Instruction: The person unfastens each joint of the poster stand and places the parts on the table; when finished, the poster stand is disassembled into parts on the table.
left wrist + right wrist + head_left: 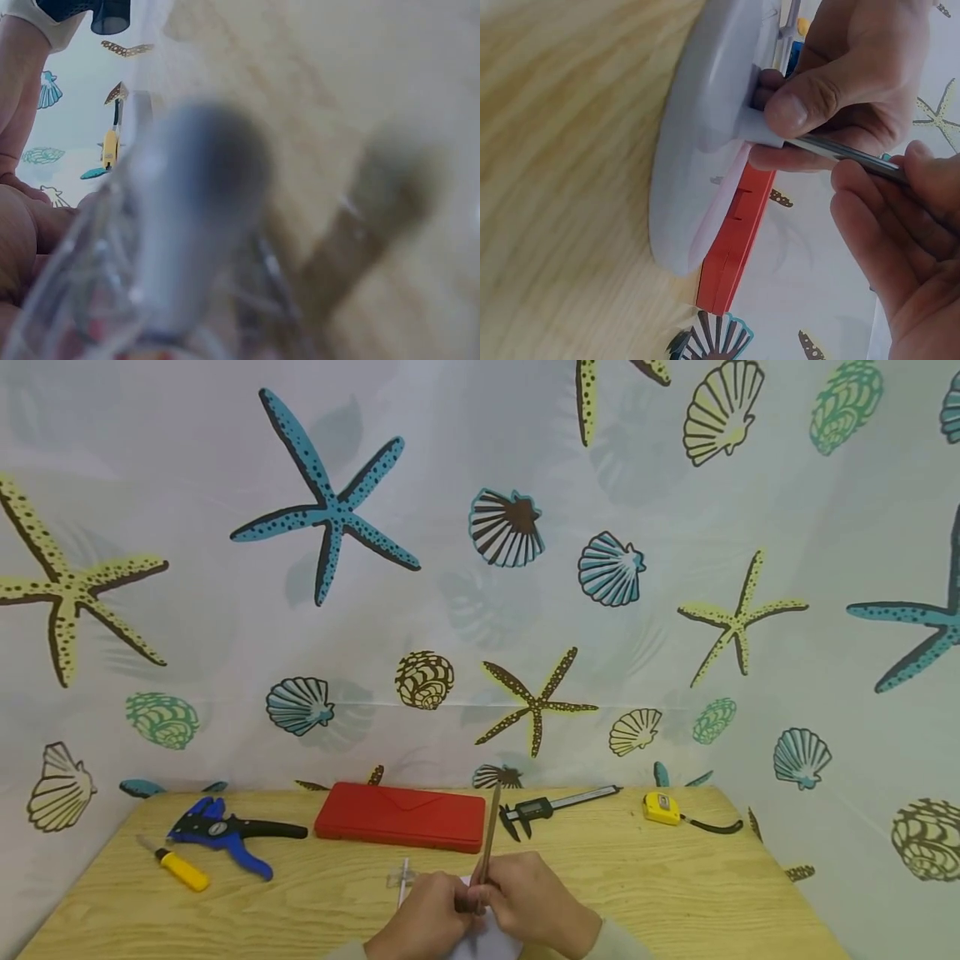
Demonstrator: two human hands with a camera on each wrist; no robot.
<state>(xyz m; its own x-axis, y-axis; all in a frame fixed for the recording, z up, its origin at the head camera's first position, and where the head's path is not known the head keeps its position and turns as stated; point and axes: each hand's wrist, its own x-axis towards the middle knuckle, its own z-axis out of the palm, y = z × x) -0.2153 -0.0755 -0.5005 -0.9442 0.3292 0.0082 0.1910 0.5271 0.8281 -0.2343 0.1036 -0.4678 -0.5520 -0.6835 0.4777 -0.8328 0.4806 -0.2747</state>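
Observation:
A thin metal rod (847,154) rises from the short socket of a pale grey, rounded base (697,142), whose kind I cannot tell. In the head view, the rod (491,831) stands nearly upright above a white part of the base (491,943). My left hand (427,914) pinches the socket where the rod enters it, thumb on one side. Higher up, my right hand (536,897) grips the rod between thumb and fingers. Beside the left hand lies a thin white stick with clear plastic (403,878). A blurred grey knob (199,172) fills the left wrist view.
Behind the hands lies a red case (401,817). A digital caliper (540,810) and yellow tape measure (662,808) are at the back right. Blue wire strippers (225,831) and a yellow-handled screwdriver-like tool (183,870) lie left. A patterned curtain (450,610) hangs behind the table.

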